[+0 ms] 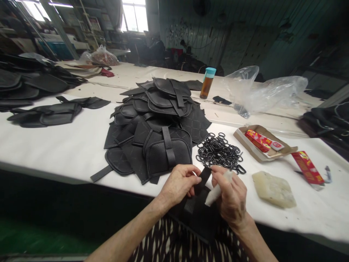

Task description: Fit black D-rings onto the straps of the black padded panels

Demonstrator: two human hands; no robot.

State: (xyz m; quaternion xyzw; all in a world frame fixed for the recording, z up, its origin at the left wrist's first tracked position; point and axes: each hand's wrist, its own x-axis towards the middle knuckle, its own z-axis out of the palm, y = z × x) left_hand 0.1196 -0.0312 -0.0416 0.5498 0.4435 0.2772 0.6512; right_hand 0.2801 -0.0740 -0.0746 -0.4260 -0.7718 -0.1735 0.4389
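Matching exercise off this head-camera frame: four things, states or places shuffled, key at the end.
1. Bottle
2. Black rings
3. Left hand
4. Rough-edged block

A. Pale yellowish, lying to the right of the right hand
B. Pinching a black strap
C. Standing upright, blue cap on
D. Heaped between the pile of black pieces and the open carton

Pairs: 1-C, 2-D, 3-B, 4-A
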